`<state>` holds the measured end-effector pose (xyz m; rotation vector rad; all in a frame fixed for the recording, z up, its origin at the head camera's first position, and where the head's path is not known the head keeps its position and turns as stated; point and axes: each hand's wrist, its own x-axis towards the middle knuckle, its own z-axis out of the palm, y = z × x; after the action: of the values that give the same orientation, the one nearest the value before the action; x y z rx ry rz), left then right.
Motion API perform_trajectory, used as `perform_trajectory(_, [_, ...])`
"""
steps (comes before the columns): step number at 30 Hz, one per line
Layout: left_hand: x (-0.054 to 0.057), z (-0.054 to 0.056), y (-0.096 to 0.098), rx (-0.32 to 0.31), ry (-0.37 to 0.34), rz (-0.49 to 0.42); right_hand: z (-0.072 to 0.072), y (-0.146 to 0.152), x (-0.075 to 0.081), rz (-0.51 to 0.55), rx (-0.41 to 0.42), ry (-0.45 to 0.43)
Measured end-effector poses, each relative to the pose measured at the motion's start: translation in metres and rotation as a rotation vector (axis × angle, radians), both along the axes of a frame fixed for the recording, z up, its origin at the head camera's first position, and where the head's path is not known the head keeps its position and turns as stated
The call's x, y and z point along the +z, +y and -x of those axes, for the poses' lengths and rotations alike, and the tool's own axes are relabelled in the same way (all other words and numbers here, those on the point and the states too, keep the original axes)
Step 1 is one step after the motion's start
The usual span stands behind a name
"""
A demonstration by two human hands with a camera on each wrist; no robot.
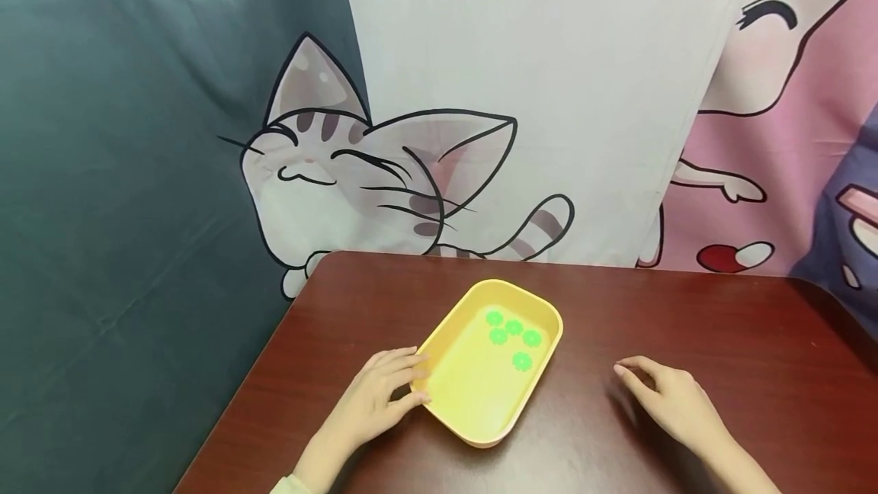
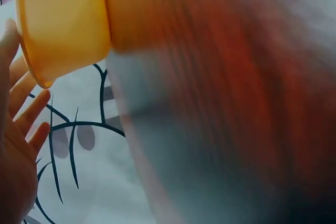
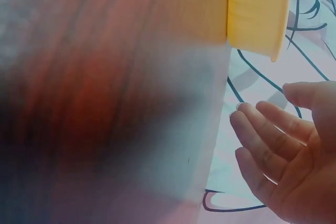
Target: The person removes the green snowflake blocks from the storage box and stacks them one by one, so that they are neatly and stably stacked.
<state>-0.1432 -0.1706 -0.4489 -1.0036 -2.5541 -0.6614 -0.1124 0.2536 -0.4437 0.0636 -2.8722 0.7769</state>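
A yellow rectangular tray [image 1: 473, 410] stands on the table, turned at an angle. Several small green flower-shaped pieces [image 1: 522, 361] lie inside, mostly toward its far right end. At the tray's left side is my left hand [image 1: 373, 395], fingers extended and fingertips right at the rim. The left wrist view shows the thumb beside the wall of the tray [image 2: 65, 19] and the other fingers spread loosely. To the right of the tray, apart from it, my right hand [image 1: 675, 402] hovers over the table with loosely bent fingers and nothing in them.
The dark red-brown wooden table [image 1: 583, 448] reaches back to a hanging cloth printed with a cartoon cat [image 1: 329, 181]. A dark green cloth [image 1: 123, 212] hangs at the left, and a pink printed section [image 1: 734, 197] is at the right.
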Motion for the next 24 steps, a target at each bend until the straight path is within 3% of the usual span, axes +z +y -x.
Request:
perform_trajectory(3, [0.000, -0.005, -0.002, -0.053, 0.039, -0.037, -0.003, 0.002, 0.000, 0.002, -0.006, 0.000])
perform_trajectory(7, [0.002, -0.009, -0.004, -0.158, 0.177, -0.056, -0.006, 0.004, -0.002, 0.006, -0.014, -0.003])
perform_trajectory(10, [0.005, -0.011, -0.003, -0.202, 0.255, -0.040, -0.008, 0.004, -0.004, 0.022, -0.011, -0.016])
perform_trajectory(16, [0.011, -0.019, -0.003, -0.182, 0.309, 0.025, -0.007, -0.001, -0.009, 0.041, 0.000, -0.001])
perform_trajectory(24, [0.014, -0.028, -0.004, -0.150, 0.326, 0.048, -0.005, -0.006, -0.006, 0.032, 0.000, 0.021])
